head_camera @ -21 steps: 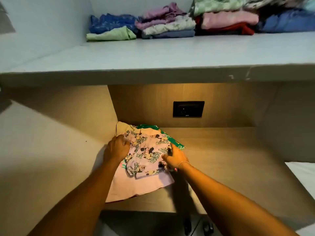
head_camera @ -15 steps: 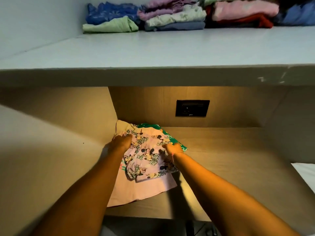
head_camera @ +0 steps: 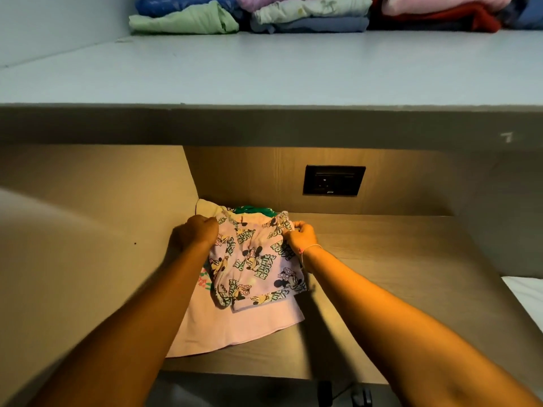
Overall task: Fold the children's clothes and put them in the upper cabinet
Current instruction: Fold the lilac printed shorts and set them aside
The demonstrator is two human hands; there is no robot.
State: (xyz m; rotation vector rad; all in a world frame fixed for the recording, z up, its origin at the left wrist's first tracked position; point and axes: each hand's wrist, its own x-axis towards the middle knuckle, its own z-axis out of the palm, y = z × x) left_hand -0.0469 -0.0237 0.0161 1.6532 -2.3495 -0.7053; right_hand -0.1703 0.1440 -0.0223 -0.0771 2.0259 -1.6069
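A pink cartoon-print garment (head_camera: 255,261) lies on top of a small pile on the wooden desk (head_camera: 382,274). My left hand (head_camera: 197,233) grips its far left corner. My right hand (head_camera: 301,236) pinches its far right corner, and the far edge is raised off the pile. Under it lie a plain pink garment (head_camera: 235,327) and a green one (head_camera: 252,209), mostly hidden. Folded clothes (head_camera: 305,13) sit in stacks at the back of the pale upper shelf (head_camera: 264,71).
A black wall socket (head_camera: 334,180) is set in the back panel above the desk. A wooden side wall (head_camera: 88,230) stands close on the left. White bedding (head_camera: 526,295) shows at the right edge. Chair wheels (head_camera: 361,396) are below the desk front.
Both hands moved from the middle of the printed garment to its far corners and closed on them. The far edge has lifted, and the green garment is now mostly covered.
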